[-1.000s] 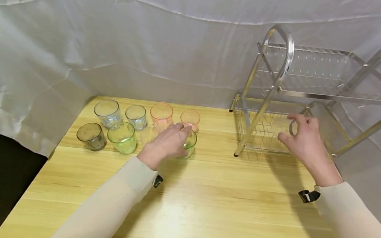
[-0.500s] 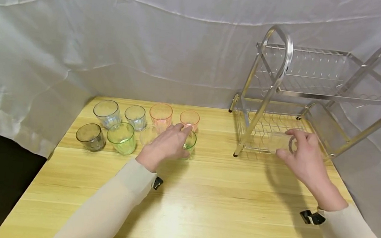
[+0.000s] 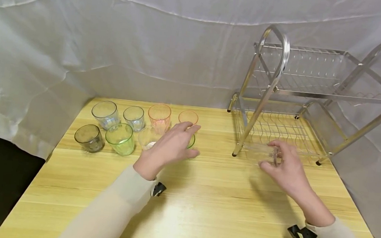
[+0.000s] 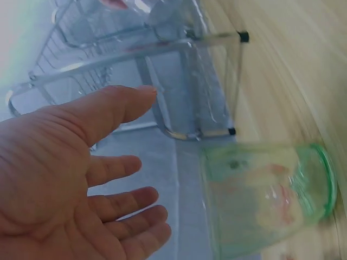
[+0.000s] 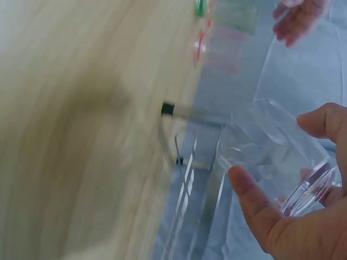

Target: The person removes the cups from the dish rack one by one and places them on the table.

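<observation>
My right hand (image 3: 286, 167) holds a clear glass (image 5: 265, 146) tipped on its side, thumb and fingers around its thick base. In the head view that clear glass is in front of the rack's lower tier, its mouth facing left. My left hand (image 3: 169, 147) hovers with spread fingers over a green glass (image 3: 192, 141), which it mostly hides. The left wrist view shows a gap between those fingers (image 4: 143, 219) and the green glass. Behind the left hand stands a small red-rimmed glass (image 3: 188, 116); just left of it is a clear glass (image 3: 146, 138).
A two-tier metal dish rack (image 3: 271, 84) stands at the right. More glasses are grouped on the left: a larger red one (image 3: 159, 118), another green one (image 3: 122, 143), a dark grey one (image 3: 90, 140) and two bluish ones (image 3: 106, 114). A grey cloth (image 3: 182, 57) hangs behind the wooden table (image 3: 217, 197).
My right hand has brought the clear glass out of the rack's lower area, toward the left and front. The left hand has lifted slightly off the green glass, and its fingers have spread.
</observation>
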Demonstrator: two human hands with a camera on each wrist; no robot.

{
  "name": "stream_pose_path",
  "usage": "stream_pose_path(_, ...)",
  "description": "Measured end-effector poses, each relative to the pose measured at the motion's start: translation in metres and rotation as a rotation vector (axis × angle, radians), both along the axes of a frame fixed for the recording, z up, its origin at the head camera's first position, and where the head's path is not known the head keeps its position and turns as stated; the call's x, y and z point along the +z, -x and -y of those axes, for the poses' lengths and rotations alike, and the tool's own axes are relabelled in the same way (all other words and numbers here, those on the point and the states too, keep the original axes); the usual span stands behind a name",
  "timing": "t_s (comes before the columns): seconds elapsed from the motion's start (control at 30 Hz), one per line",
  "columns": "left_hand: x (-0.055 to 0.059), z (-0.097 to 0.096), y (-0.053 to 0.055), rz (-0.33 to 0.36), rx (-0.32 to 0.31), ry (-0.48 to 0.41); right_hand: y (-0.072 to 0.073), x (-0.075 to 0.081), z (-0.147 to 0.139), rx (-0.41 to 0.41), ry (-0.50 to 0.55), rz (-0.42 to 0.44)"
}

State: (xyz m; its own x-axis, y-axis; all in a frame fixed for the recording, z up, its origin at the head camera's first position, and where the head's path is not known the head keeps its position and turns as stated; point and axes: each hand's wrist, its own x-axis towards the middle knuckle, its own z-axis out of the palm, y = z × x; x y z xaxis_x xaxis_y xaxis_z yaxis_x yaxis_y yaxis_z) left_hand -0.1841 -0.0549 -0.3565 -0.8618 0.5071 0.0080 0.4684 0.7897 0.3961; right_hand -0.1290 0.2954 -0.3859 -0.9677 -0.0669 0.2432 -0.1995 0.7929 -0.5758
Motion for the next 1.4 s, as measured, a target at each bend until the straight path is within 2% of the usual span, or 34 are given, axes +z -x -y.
stream_pose_path(0.13,0.005,-0.007,-0.008,0.006,-0.025,-0.050,-0.001,-0.003,0.015,0.034,0.099,0.048)
stream_pose_path(0.3,0.005,-0.016,-0.016,0.009,-0.063,-0.087,-0.001,-0.007,0.034,0.097,0.303,0.140)
stream_pose_path(0.53,-0.004,-0.024,-0.026,0.086,-0.096,-0.154,-0.003,-0.015,0.062,0.235,0.715,0.308)
stream_pose_path(0.7,-0.010,-0.026,-0.031,0.095,-0.120,-0.205,-0.004,-0.020,0.077,0.328,0.920,0.398)
stream_pose_path(0.83,-0.015,-0.028,-0.032,0.104,-0.119,-0.223,-0.003,-0.023,0.084,0.377,1.007,0.426)
stream_pose_path(1.1,-0.021,-0.028,-0.033,0.151,-0.143,-0.290,-0.004,-0.026,0.085,0.420,1.100,0.497)
stream_pose_path(1.27,-0.021,-0.030,-0.034,0.159,-0.155,-0.362,-0.004,-0.025,0.082,0.442,1.116,0.522)
stream_pose_path(1.4,-0.021,-0.030,-0.035,0.167,-0.150,-0.383,-0.003,-0.026,0.079,0.448,1.105,0.536)
